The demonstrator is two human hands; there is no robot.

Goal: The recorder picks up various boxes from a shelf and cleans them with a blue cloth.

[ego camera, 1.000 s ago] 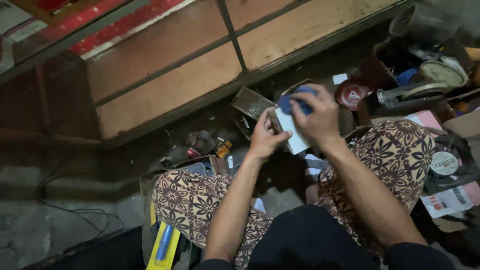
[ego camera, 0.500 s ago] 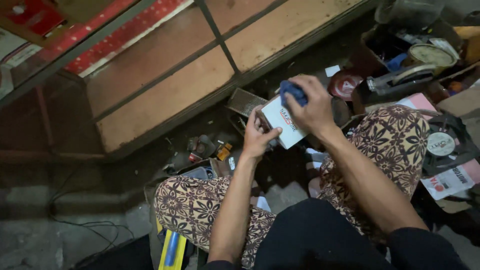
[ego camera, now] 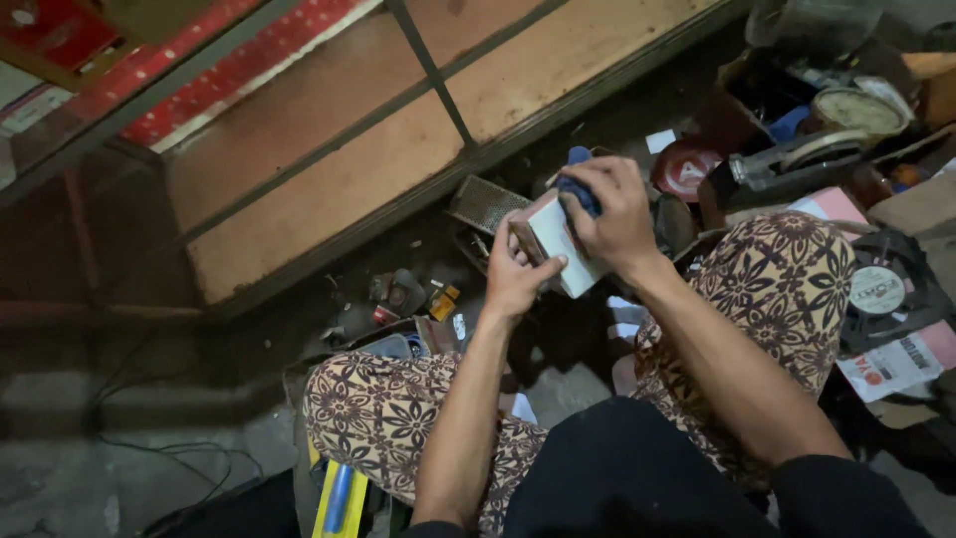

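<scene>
My left hand grips the lower left edge of a small white box held up between my knees. My right hand presses on the box's upper right side and is closed around a blue object, only partly visible under the fingers. Both forearms reach forward over my crossed legs in brown patterned trousers.
A wooden cabinet with metal framing stands ahead. Small parts and a metal mesh piece litter the dark floor. A cluttered box of tools and round parts sits at the right. A yellow and blue tool lies under my left leg.
Both hands and the white box have shifted slightly; the box has turned so its white face shows more toward me. My right hand stays on the blue object.
</scene>
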